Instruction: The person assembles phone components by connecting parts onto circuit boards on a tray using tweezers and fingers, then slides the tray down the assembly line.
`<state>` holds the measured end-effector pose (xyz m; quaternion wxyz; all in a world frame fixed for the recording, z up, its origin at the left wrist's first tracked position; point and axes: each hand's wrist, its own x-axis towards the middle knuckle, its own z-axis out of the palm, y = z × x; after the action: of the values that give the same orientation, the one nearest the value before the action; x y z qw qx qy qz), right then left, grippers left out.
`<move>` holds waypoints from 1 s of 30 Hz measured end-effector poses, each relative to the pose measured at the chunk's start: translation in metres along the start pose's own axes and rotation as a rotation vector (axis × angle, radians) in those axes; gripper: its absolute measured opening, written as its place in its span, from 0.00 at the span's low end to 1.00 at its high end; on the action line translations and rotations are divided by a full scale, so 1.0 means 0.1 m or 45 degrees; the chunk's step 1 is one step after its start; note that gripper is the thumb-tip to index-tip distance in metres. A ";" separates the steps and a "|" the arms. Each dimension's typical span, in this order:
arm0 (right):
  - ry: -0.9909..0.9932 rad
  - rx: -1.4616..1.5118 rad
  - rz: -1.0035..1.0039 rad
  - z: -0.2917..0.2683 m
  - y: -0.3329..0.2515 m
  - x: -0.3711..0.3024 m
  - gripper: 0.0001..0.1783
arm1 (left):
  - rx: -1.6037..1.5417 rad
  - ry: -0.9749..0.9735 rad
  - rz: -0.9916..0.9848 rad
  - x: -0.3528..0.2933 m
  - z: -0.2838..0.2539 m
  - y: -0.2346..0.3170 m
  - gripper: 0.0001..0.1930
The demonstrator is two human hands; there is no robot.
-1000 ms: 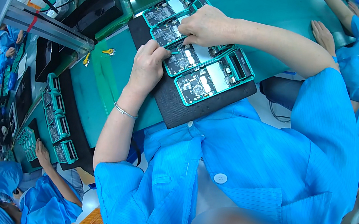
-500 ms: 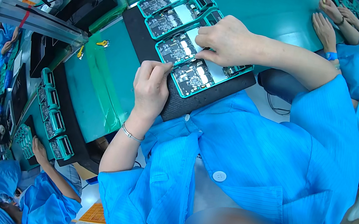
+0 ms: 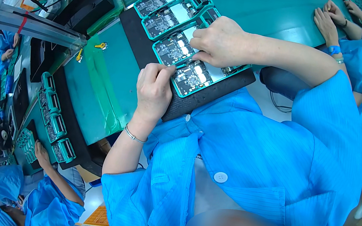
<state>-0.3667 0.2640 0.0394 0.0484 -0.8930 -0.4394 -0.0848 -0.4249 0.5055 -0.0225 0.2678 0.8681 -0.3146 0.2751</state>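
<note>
Several teal-framed circuit board units stand in a slanted row on a black foam pad (image 3: 132,34). The nearest unit (image 3: 191,77) lies between my hands. My left hand (image 3: 153,90) is closed at its left corner, thumb and finger together near a small teal piece at the frame's edge. Whether the fingers grip that piece, I cannot tell. Over the right part of the second unit (image 3: 172,50), my right hand (image 3: 223,43) is closed too, its fingertips pinched low by the boards. What it holds, if anything, is hidden.
Two small yellow pieces (image 3: 101,45) lie on the green mat (image 3: 100,86) to the left. More teal units (image 3: 53,114) stand by a co-worker's hand (image 3: 41,155) at far left. A metal post (image 3: 38,24) rises at the left. Other co-workers' hands (image 3: 325,27) rest at upper right.
The units have shifted slightly up and left in the picture. Both hands stay closed at nearly the same spots; the left fingertips are slightly farther right over the near unit's corner.
</note>
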 end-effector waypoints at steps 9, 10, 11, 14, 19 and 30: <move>0.057 -0.041 -0.042 0.06 0.00 0.00 0.14 | 0.016 -0.005 0.024 0.00 -0.01 0.01 0.13; 0.056 -0.040 -0.041 0.07 0.00 0.00 0.14 | 0.016 -0.006 0.024 0.00 -0.01 0.02 0.13; 0.075 -0.057 -0.060 0.07 0.00 0.00 0.14 | 0.017 -0.009 0.018 0.00 -0.01 0.02 0.14; 0.088 -0.088 -0.092 0.06 -0.01 0.00 0.14 | 0.026 -0.008 0.006 -0.01 0.00 0.04 0.14; 0.047 -0.098 -0.111 0.04 0.00 0.00 0.14 | 0.029 -0.005 0.004 -0.01 0.01 0.04 0.14; 0.008 0.009 -0.096 -0.01 -0.02 -0.03 0.14 | 0.025 -0.015 0.011 -0.02 0.02 0.02 0.14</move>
<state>-0.3702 0.2632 0.0397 0.0498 -0.8752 -0.4730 -0.0880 -0.4273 0.5034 -0.0249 0.2562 0.8709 -0.3171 0.2742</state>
